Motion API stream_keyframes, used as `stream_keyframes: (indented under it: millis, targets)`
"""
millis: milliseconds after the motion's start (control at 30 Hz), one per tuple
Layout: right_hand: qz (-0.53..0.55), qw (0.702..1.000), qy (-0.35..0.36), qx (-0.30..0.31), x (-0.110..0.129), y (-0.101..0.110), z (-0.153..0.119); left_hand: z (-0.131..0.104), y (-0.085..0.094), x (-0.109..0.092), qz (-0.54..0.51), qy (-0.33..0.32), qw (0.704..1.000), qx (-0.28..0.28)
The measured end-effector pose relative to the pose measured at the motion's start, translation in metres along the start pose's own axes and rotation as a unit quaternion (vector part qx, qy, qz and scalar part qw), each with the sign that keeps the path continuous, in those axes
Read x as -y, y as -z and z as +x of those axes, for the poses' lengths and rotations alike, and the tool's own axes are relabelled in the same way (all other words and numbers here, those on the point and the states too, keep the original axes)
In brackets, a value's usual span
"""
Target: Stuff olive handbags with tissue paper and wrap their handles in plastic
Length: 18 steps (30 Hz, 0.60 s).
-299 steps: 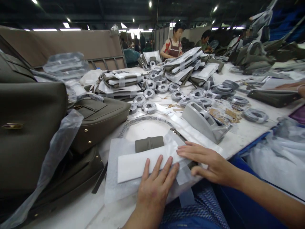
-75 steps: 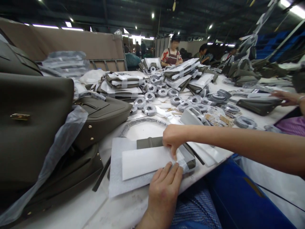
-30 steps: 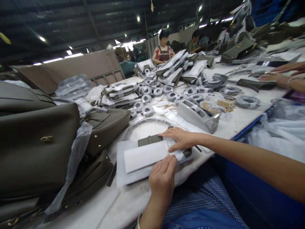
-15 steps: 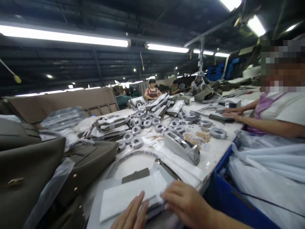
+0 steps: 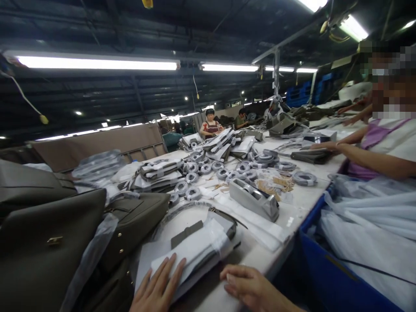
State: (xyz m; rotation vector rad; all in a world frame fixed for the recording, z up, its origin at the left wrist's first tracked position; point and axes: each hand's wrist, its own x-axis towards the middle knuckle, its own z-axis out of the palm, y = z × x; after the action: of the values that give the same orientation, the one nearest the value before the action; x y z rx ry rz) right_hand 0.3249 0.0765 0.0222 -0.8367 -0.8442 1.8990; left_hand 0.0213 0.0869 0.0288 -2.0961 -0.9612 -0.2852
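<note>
A folded bundle of white wrapping sheet [image 5: 198,249] and dark olive material lies at the near edge of the white table [image 5: 294,206]. My left hand [image 5: 160,281] rests on the bundle's near left part with its fingers spread. Right of the bundle, apart from it, is my right hand [image 5: 250,284], its fingers curled and pressed together above the table edge; whether it holds anything small is hidden. Beyond the bundle stands a grey tape dispenser [image 5: 255,199]. A plastic-wrapped strap [image 5: 162,221] curves behind the bundle.
Olive bags [image 5: 55,242] crowd the left side. Wrapped coils [image 5: 193,193] and stacked bundles [image 5: 156,173] cover the table further back. At the right is a blue bin [image 5: 338,268] of plastic sheets. A person's arm [image 5: 367,160] reaches over the table there.
My right hand has come off the bundle and moved slightly toward me. My left hand has shifted left, its fingers spreading on the bundle. The view has turned slightly left.
</note>
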Motion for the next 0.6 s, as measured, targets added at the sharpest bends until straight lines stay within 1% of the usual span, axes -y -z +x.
stream_keyframes:
  millis: [67,100,167,267,333,467,533,600]
  targets:
    - [0.084,0.995,0.051,-0.015,0.002,-0.016,0.004,0.001,0.005,-0.001,-0.022,0.042,0.999,0.009]
    - [0.115,0.991,0.063,-0.023,0.001,-0.023,0.010,0.002,0.007,-0.003,-0.037,0.065,0.997,0.010]
    - [0.136,0.989,0.045,-0.043,-0.002,-0.034,0.024,0.005,0.012,-0.008,-0.070,0.108,0.991,0.023]
    - [0.090,0.994,-0.019,-0.056,-0.010,-0.042,0.042,0.013,0.021,-0.015,-0.116,0.141,0.982,0.055]
    - [0.063,0.996,-0.050,-0.034,-0.011,-0.043,0.046,0.018,0.025,-0.016,-0.144,0.154,0.975,0.072]
    - [0.024,0.995,-0.088,0.025,-0.011,-0.047,0.040,0.020,0.032,-0.011,-0.198,0.194,0.958,0.081]
    - [0.031,0.994,-0.093,0.046,-0.017,-0.054,0.036,0.019,0.034,-0.010,-0.228,0.213,0.947,0.081]
    - [0.059,0.993,-0.090,0.050,-0.027,-0.063,0.036,0.019,0.036,-0.009,-0.260,0.224,0.936,0.078]
